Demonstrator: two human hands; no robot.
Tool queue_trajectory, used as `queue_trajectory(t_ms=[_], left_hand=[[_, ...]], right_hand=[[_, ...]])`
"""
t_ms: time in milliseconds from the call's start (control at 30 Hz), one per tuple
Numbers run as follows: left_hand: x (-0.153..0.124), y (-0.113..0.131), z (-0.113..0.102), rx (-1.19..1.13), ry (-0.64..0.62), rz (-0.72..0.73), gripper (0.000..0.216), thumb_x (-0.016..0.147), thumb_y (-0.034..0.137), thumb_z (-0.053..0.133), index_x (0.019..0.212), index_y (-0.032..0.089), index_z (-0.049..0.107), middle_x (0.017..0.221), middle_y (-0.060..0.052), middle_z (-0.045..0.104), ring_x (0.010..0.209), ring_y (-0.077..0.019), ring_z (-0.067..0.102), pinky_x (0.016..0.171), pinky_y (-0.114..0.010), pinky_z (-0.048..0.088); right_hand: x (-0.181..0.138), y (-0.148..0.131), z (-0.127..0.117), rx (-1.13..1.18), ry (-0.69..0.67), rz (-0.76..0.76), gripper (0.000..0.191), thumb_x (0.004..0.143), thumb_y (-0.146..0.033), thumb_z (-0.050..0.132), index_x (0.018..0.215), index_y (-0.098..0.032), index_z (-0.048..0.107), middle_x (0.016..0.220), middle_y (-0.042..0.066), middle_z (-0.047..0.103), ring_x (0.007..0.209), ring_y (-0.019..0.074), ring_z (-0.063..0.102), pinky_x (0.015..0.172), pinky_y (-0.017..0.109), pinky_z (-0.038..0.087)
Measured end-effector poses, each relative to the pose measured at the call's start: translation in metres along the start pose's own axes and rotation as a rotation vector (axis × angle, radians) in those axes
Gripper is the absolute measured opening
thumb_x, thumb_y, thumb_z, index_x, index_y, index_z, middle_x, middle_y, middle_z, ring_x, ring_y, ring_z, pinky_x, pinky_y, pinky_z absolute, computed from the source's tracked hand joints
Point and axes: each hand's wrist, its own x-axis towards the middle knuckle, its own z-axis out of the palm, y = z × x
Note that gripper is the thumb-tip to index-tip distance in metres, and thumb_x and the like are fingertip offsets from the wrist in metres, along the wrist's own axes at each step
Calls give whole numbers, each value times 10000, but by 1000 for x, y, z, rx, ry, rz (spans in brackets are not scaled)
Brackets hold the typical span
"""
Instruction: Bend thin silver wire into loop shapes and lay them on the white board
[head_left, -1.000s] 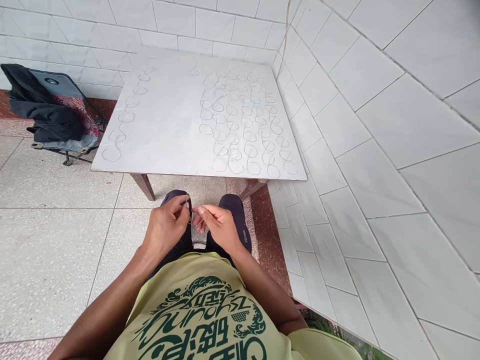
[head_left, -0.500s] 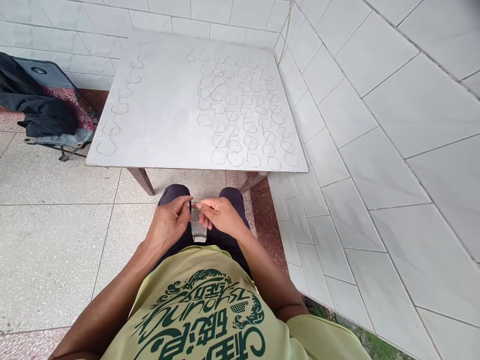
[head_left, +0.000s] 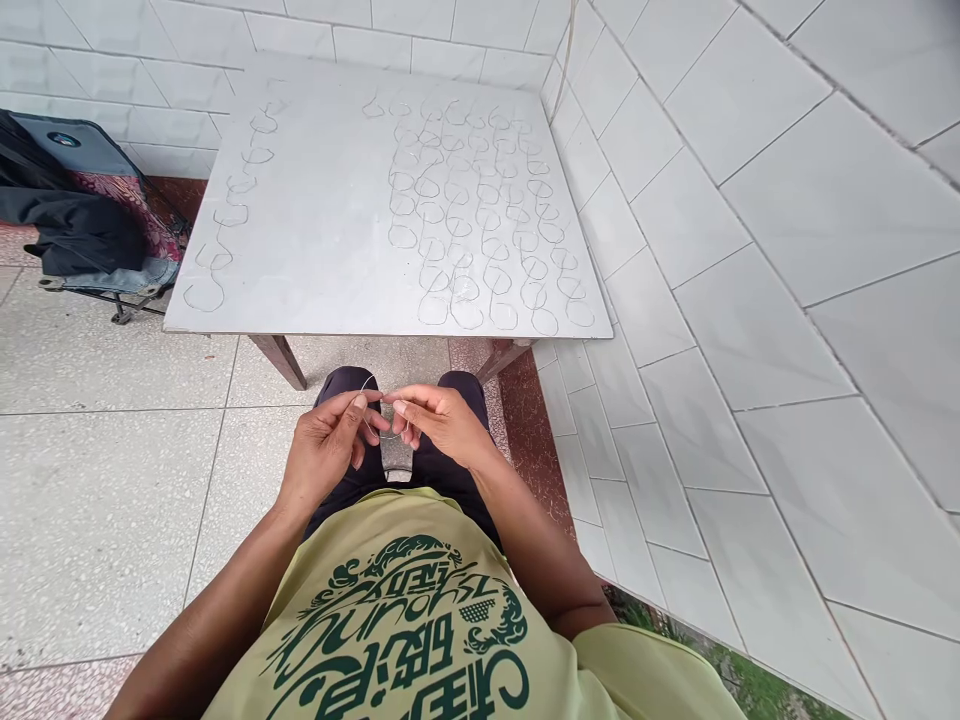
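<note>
Over my lap, my left hand (head_left: 328,432) pinches a thin, pale, curved wire (head_left: 367,381) between thumb and fingers. One end of this wire rises above the fingertips, and another part curves below them. Close beside it, my right hand (head_left: 442,424) has its thumb pressed to its fingers on the same wire. The fingertips of both hands almost meet. Just ahead, a white table (head_left: 322,220) carries many thin wire loops (head_left: 466,312) in rows on its right part. A column of curled wires (head_left: 204,293) lies along its left side.
White tiled walls stand behind the table and along my right. On the far left is a folding chair (head_left: 49,140) with a person's dark-trousered leg (head_left: 90,235) on it. The table's wooden legs (head_left: 277,358) stand before my knees on a speckled floor (head_left: 112,480).
My left hand has turned and its fingers have spread a little, so more of the wire shows above and below them. The view has shifted slightly.
</note>
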Motion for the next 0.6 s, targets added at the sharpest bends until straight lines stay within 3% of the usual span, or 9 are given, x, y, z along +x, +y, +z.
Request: queue_trajectory(t_ms=[200,400,600], left_hand=[[-2,-3,-1,-178,-120,-39,370,990,464,661,1149,141,745,773,-56,724,613,-155,650,494,-253,551],[-6,-10,1,-175,-243,-86,348,982,472,675,1065,145,760,773,-54,730,622,-157,666,530,-262,579],[-5,-10,4,-164,-192,-93,346,980,449,677,1112,137,748,804,-37,727,585,-129,659,592,-269,586]], right_hand=[[-5,8,2,132,57,-18,403,929,-496,721,1106,-139,781,697,6,693,511,95,582,460,217,464],[-7,-3,-7,-132,-53,0,414,971,-490,645,1141,-141,791,696,10,697,505,91,582,449,202,465],[-6,-4,-9,-332,-14,-15,363,1010,-424,581,1158,-169,793,695,-8,678,498,72,563,455,177,433]])
